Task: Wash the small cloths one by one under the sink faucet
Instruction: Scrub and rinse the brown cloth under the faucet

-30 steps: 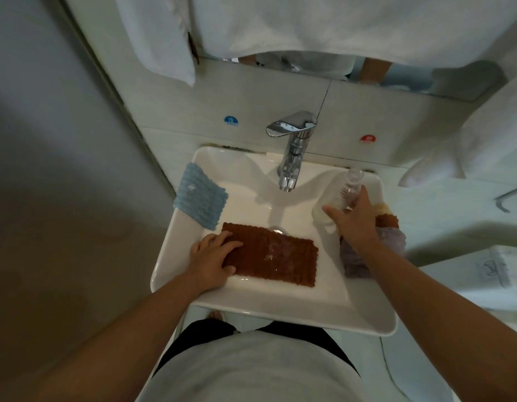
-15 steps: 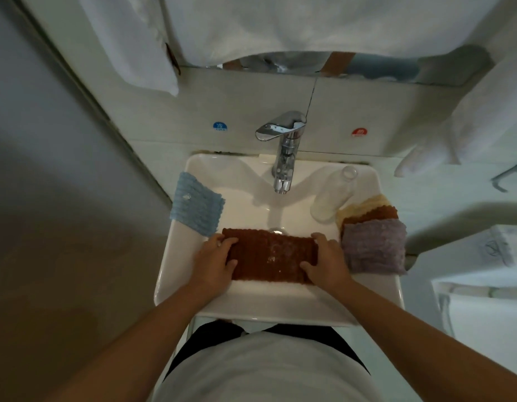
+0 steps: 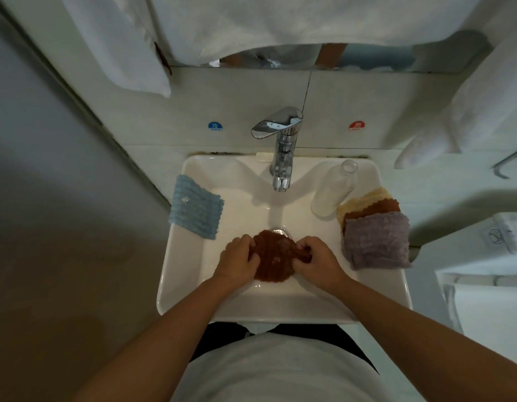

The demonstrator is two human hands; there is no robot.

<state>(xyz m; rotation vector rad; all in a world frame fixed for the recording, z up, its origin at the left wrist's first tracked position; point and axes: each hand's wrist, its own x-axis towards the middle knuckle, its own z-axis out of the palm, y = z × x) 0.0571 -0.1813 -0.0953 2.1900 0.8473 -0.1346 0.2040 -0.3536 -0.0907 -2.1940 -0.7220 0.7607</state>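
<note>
Bunched up now, no longer spread flat as half a second ago: brown cloth (image 3: pixel 271 258), gathered into a rounded wad in the basin of the white sink (image 3: pixel 283 310), just in front of the drain. Left hand (image 3: pixel 237 264) clamped on the wad's left edge, fingers curled into the fabric. Right hand (image 3: pixel 316 261) likewise on the right edge, fingers and thumb pinching folds. Hands closer together than before.

Chrome faucet (image 3: pixel 282 146) at the back of the sink, spout over the basin behind the cloth; whether water runs, cannot tell. Blue cloth (image 3: pixel 195 210) draped over the left rim. Clear bottle (image 3: pixel 334 191) standing at the back right, just beside a stack on the right rim: purple cloth (image 3: pixel 377 240) on top, a second brown cloth (image 3: pixel 376 208) and a yellow cloth (image 3: pixel 364 198) peeking out beneath. White towels (image 3: pixel 280 21) hanging above, partly covering the mirror.
</note>
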